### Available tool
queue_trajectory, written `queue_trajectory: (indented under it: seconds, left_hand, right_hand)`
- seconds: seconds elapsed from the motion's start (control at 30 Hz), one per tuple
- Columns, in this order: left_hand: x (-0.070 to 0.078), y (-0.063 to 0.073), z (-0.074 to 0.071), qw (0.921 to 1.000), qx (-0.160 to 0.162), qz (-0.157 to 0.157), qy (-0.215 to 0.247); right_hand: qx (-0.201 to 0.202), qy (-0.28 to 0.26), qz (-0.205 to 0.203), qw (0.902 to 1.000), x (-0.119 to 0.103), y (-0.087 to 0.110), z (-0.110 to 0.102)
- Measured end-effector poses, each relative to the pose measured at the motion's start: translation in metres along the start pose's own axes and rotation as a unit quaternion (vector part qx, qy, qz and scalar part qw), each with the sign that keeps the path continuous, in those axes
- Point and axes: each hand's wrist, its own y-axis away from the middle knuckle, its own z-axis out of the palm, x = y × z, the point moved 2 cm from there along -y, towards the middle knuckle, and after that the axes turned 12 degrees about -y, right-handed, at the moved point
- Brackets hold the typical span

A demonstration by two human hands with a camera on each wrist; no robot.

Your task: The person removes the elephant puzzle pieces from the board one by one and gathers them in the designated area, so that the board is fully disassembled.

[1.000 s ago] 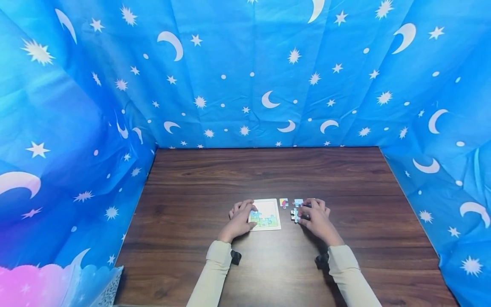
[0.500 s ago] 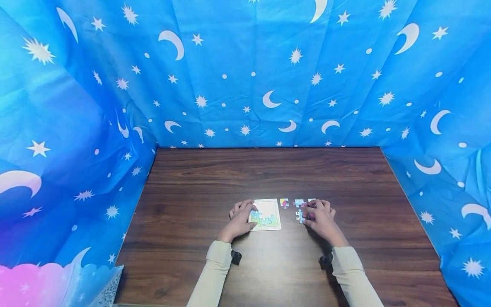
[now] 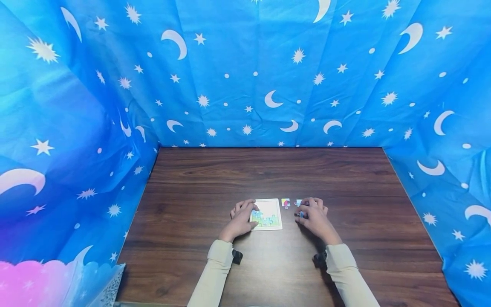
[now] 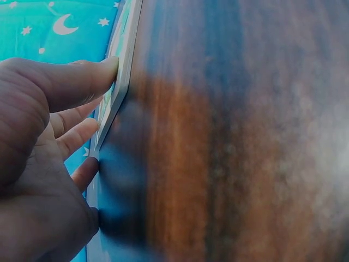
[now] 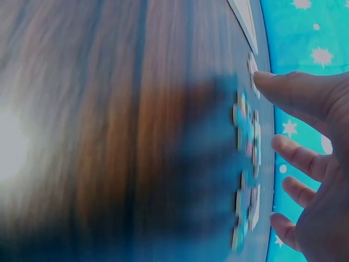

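A white-framed puzzle tray lies flat on the table, its lower part filled with green and blue jigsaw pieces. My left hand holds the tray at its left side, the thumb near the front corner and the fingertips along the edge. To the right of the tray lies a jigsaw piece with pink and yellow, with a light blue piece beside it. My right hand hovers over the loose pieces, fingers spread, and hides several of them. Loose pieces appear beyond its fingertips in the right wrist view.
The brown wooden table reaches back to a blue curtain printed with moons and stars. Curtain also hangs at both sides. A pink and blue scalloped cloth is at the lower left.
My right hand shifted slightly right with a loose piece, then came back left over the pieces, covering more of them. The left hand stays on the tray. The head view has shifted slightly.
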Motion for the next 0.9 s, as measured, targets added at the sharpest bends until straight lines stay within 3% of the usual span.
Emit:
queue_trajectory:
  seconds: [0.9]
  left_hand:
    - [0.001, 0.002, -0.007, 0.9999, -0.003, 0.009, -0.005]
  right_hand:
    - [-0.015, -0.033, -0.070, 0.9969, -0.043, -0.035, 0.068]
